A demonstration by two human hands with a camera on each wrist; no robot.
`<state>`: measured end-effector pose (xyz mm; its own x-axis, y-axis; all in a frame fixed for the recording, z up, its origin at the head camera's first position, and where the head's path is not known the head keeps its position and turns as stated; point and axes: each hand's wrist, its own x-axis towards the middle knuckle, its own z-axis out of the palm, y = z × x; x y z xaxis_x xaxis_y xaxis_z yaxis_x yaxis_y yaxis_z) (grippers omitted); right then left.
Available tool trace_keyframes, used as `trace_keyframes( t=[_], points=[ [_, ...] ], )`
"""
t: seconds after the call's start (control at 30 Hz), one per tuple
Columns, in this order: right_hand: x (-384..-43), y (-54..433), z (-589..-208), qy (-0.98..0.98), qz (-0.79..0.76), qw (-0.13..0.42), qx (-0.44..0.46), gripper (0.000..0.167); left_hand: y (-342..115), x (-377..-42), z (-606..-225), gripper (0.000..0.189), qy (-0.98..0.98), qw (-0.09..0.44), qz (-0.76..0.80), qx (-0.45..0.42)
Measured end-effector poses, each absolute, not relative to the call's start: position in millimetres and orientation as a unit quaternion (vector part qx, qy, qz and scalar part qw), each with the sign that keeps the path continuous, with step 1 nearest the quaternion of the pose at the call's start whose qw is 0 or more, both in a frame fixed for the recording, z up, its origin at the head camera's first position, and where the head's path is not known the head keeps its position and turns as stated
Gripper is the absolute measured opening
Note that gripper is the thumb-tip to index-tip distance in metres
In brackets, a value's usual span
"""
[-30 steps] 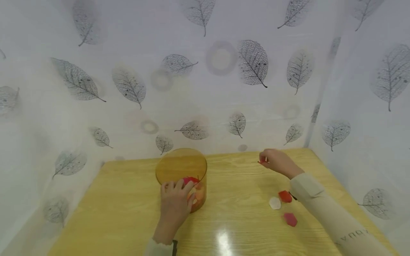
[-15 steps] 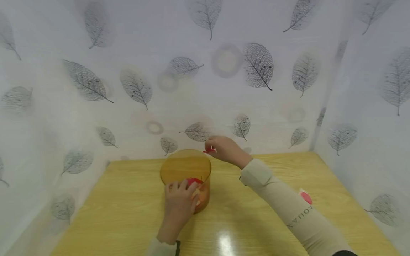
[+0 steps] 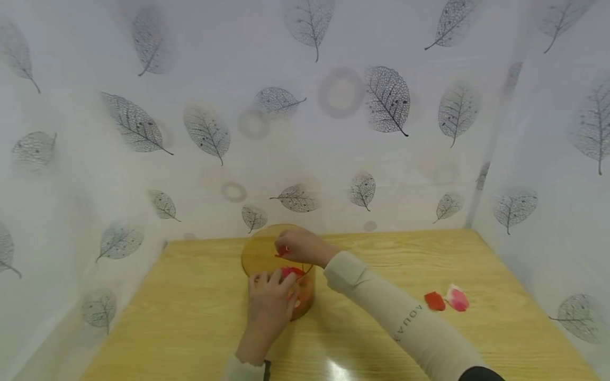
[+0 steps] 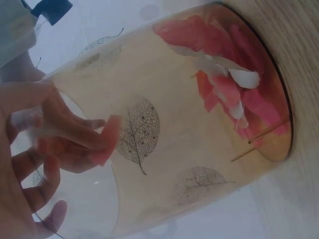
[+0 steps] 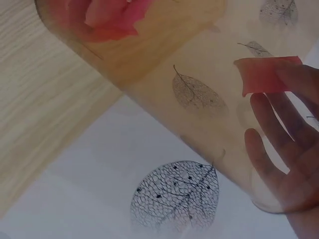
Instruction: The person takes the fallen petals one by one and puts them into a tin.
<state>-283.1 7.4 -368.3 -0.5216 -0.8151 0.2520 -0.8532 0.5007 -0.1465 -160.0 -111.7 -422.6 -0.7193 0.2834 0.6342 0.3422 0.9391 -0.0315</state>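
Note:
A transparent amber cylindrical container point(image 3: 257, 253) stands on the wooden table, wide mouth up. My left hand point(image 3: 268, 307) holds its near rim, fingers bent over the edge. Within the mouth, my right hand point(image 3: 302, 246) pinches a red petal point(image 5: 261, 75) between thumb and fingers. The left wrist view shows this petal and the right fingers through the container's wall point(image 4: 174, 124). Red, pink and white petals point(image 4: 239, 84) are heaped at the bottom, with two thin brown sticks point(image 4: 266, 132) beside them.
On the table point(image 3: 190, 317), right of my right forearm, lie a red petal point(image 3: 434, 301) and a pink petal point(image 3: 458, 299) with a white edge behind it. A leaf-patterned white covering point(image 3: 333, 143) rises behind the table and along both sides.
My right hand has carried the red petal leftward from the table's right side, then down into the container's mouth. My left hand keeps its hold on the rim.

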Motion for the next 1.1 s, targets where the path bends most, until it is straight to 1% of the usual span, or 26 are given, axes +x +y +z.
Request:
trace_keyframes(
  t=[0.37, 0.6, 0.93, 1.1],
  points=[
    [-284.8, 1.3, -373.1, -0.875, 0.112, 0.053, 0.468, 0.004, -112.2, -158.8, -419.8, 0.029, -0.924, 0.338, -0.050, -0.170],
    [-282.2, 2.5, -374.1, -0.883, 0.110, 0.044, 0.454, 0.016, -111.8, -159.0, -420.2, 0.029, -0.925, 0.336, -0.053, -0.172],
    [-282.2, 7.1, -374.6, -0.871, 0.146, 0.068, 0.465, 0.016, -109.4, -158.4, -420.1, 0.031, -0.927, 0.330, -0.048, -0.171],
    [-280.3, 15.4, -367.6, -0.864, 0.160, 0.093, 0.469, 0.017, -110.1, -158.9, -421.1, 0.031, -0.923, 0.338, -0.047, -0.175]
  ],
)
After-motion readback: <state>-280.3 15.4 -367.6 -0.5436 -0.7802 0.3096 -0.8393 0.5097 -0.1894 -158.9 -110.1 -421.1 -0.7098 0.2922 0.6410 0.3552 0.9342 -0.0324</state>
